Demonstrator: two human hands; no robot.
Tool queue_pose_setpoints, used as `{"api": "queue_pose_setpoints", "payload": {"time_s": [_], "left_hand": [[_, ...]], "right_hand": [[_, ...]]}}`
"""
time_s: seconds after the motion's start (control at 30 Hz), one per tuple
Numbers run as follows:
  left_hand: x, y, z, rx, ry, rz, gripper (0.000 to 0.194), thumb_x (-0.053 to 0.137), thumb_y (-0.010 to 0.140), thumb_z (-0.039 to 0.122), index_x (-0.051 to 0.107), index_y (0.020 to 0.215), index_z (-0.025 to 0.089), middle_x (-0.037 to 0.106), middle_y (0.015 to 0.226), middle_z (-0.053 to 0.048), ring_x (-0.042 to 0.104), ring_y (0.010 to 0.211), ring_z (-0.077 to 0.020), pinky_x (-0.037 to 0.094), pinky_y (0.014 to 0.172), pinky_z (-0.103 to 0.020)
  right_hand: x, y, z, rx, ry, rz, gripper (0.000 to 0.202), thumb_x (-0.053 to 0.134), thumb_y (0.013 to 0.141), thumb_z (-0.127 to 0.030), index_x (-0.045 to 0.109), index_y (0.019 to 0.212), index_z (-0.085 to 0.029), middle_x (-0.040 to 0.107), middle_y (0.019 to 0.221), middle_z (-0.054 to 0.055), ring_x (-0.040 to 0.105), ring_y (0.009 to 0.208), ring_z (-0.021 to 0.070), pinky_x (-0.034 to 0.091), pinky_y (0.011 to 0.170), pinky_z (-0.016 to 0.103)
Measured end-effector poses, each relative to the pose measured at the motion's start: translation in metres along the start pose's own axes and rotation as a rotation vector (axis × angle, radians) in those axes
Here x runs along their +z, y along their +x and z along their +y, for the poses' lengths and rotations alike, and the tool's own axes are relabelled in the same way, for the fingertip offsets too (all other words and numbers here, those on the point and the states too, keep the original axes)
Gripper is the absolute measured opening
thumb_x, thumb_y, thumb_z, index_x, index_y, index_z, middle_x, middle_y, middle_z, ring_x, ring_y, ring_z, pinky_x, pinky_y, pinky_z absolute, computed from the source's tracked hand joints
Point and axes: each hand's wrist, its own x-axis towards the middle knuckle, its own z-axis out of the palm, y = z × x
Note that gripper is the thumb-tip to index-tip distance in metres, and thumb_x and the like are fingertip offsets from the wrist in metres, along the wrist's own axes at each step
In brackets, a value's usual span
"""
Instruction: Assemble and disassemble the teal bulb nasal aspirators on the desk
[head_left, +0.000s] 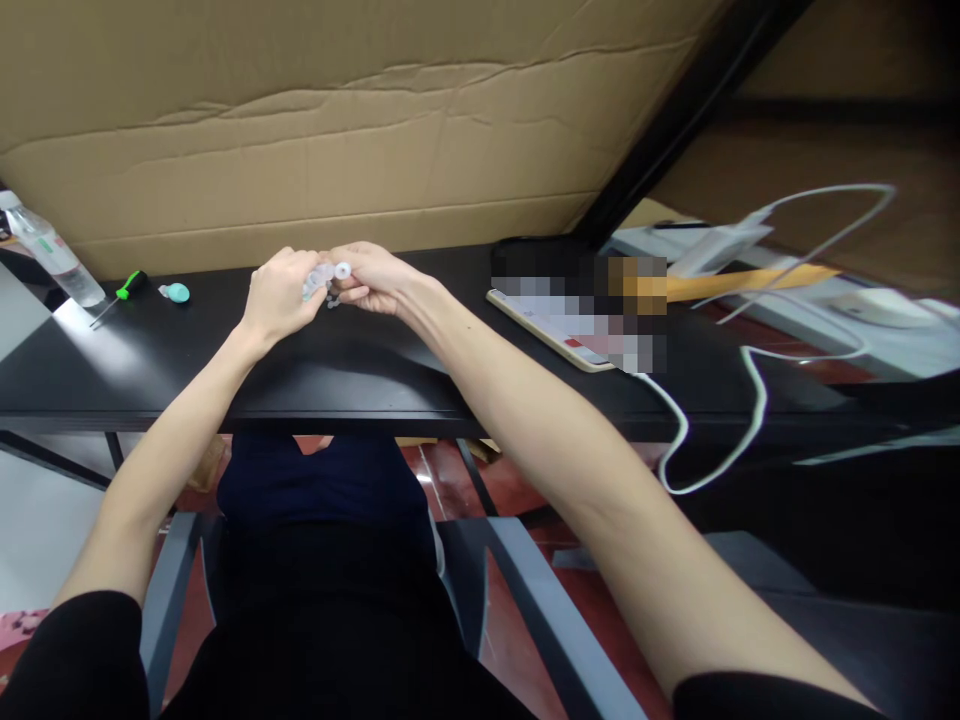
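Note:
My left hand (279, 293) and my right hand (373, 276) meet over the far part of a black table (187, 360). Between their fingertips they pinch a small clear plastic part (319, 277) with a white ring-shaped piece (343, 270) at its right end. A few tiny dark bits lie just under the fingers; what they are is too small to tell. Both forearms stretch out from my lap toward the cardboard wall.
A green-handled screwdriver (124, 292), a small teal object (176, 293) and a plastic bottle (51, 250) lie at the left. A phone (551, 330) with a white cable (720, 440) sits at the right. A cardboard sheet (337, 110) backs the table.

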Motion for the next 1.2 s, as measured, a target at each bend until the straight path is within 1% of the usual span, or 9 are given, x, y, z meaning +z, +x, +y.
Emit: {"api": "queue_pose_setpoints", "payload": {"time_s": [0.13,0.3,0.4,0.6,0.7,0.8,0.93,1.07,1.2], "left_hand": [[-0.005,-0.001,0.007,0.096,0.126,-0.028,0.029,0.062,0.113,0.028,0.085,0.125,0.016,0.089,0.119,-0.018,0.081,0.124,-0.0384,0.064,0.101,-0.048],[-0.005,0.0,0.001,0.238,0.22,-0.034,0.037,0.053,0.116,0.023,0.086,0.129,0.013,0.087,0.114,-0.022,0.079,0.122,-0.0397,0.06,0.096,-0.05],[-0.004,0.0,-0.003,0.269,0.214,-0.025,0.044,0.044,0.119,0.021,0.087,0.129,0.013,0.086,0.112,-0.023,0.079,0.12,-0.0399,0.057,0.096,-0.053],[-0.005,0.0,-0.003,0.291,0.14,0.017,0.052,0.036,0.12,0.018,0.087,0.111,0.02,0.084,0.104,-0.021,0.077,0.114,-0.0385,0.058,0.098,-0.058],[-0.008,-0.001,-0.002,0.35,0.198,-0.029,0.053,0.035,0.119,0.014,0.087,0.111,0.019,0.084,0.105,-0.021,0.078,0.114,-0.0386,0.058,0.096,-0.057],[-0.009,-0.002,-0.003,0.398,0.249,-0.074,0.047,0.041,0.115,0.01,0.087,0.111,0.017,0.085,0.106,-0.022,0.078,0.114,-0.0384,0.057,0.092,-0.053],[-0.007,-0.002,0.0,0.388,0.263,-0.064,0.043,0.046,0.111,0.008,0.088,0.117,0.014,0.086,0.107,-0.022,0.079,0.114,-0.0387,0.055,0.09,-0.051],[-0.005,-0.002,0.009,0.303,0.233,-0.049,0.043,0.047,0.113,0.011,0.088,0.125,0.011,0.088,0.114,-0.025,0.08,0.118,-0.0419,0.056,0.092,-0.053],[-0.006,-0.003,0.017,0.233,0.247,-0.069,0.039,0.053,0.114,0.014,0.087,0.13,0.011,0.089,0.122,-0.028,0.079,0.125,-0.0451,0.058,0.095,-0.055]], "right_hand": [[-0.001,0.002,-0.002,0.072,0.031,0.037,0.056,0.04,0.125,0.004,0.052,0.076,-0.02,0.041,0.058,-0.01,0.03,0.041,-0.0007,0.02,0.035,0.008],[-0.002,0.002,-0.006,0.151,0.013,0.03,0.056,0.038,0.125,0.004,0.05,0.077,-0.021,0.04,0.055,-0.011,0.029,0.039,-0.0014,0.019,0.035,0.007],[-0.003,0.003,-0.009,0.175,0.023,0.027,0.052,0.041,0.125,0.004,0.049,0.08,-0.022,0.039,0.055,-0.012,0.028,0.038,-0.0013,0.018,0.034,0.006],[-0.003,0.004,-0.011,0.246,-0.049,0.044,0.053,0.047,0.124,0.0,0.047,0.077,-0.024,0.041,0.054,-0.01,0.029,0.037,-0.0004,0.019,0.032,0.007],[0.0,0.002,-0.009,0.231,-0.113,0.078,0.053,0.055,0.118,0.004,0.049,0.073,-0.022,0.043,0.052,-0.009,0.03,0.037,-0.0011,0.021,0.033,0.007],[0.002,-0.001,-0.007,0.223,-0.174,0.114,0.053,0.058,0.117,0.005,0.052,0.071,-0.021,0.046,0.053,-0.007,0.032,0.037,-0.0016,0.022,0.033,0.008],[0.0,0.004,-0.006,0.2,-0.179,0.129,0.051,0.061,0.114,0.007,0.052,0.071,-0.021,0.048,0.057,-0.006,0.031,0.039,-0.0018,0.022,0.034,0.009],[-0.006,0.015,-0.002,0.143,-0.119,0.128,0.047,0.068,0.11,0.006,0.053,0.075,-0.022,0.05,0.06,-0.006,0.033,0.043,-0.0005,0.024,0.035,0.01],[-0.009,0.019,0.001,0.076,-0.184,0.136,0.044,0.068,0.116,-0.001,0.057,0.078,-0.021,0.049,0.063,-0.005,0.035,0.047,0.0023,0.026,0.037,0.014]]}}
